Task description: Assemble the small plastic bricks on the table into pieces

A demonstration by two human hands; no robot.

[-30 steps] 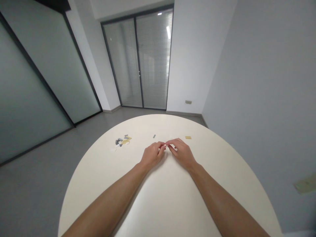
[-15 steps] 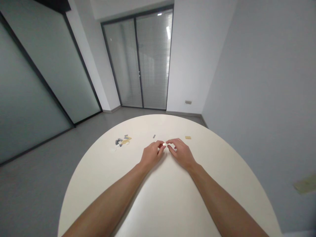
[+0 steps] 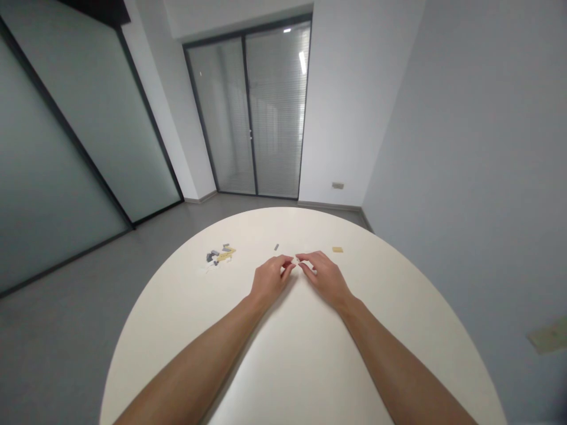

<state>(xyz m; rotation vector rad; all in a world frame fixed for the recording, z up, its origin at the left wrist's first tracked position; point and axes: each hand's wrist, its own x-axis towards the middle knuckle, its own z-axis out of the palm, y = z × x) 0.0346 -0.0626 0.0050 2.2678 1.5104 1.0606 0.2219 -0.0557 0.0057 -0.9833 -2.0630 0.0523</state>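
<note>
My left hand point(image 3: 270, 280) and my right hand point(image 3: 325, 277) meet fingertip to fingertip above the middle of the table. Thumb and forefinger of each are curled in a pinch around a small whitish piece point(image 3: 297, 260). Fingertips cover most of this piece, and its exact kind is too small to make out. Just beyond my left hand lies a small grey strip-like piece point(image 3: 277, 247). A flat yellow piece point(image 3: 337, 249) rests beyond my right hand, touched by neither hand.
On the left of the round white table point(image 3: 283, 366) lies a loose pile of small parts point(image 3: 221, 255), yellow, grey, dark and white. The table's curved edge runs around the far side. Behind stand a glass door point(image 3: 248, 118) and walls.
The whitish piece shows less between my fingertips than before. Both hands have shifted only slightly, and the view has tilted a little. The parts on the table lie as they were.
</note>
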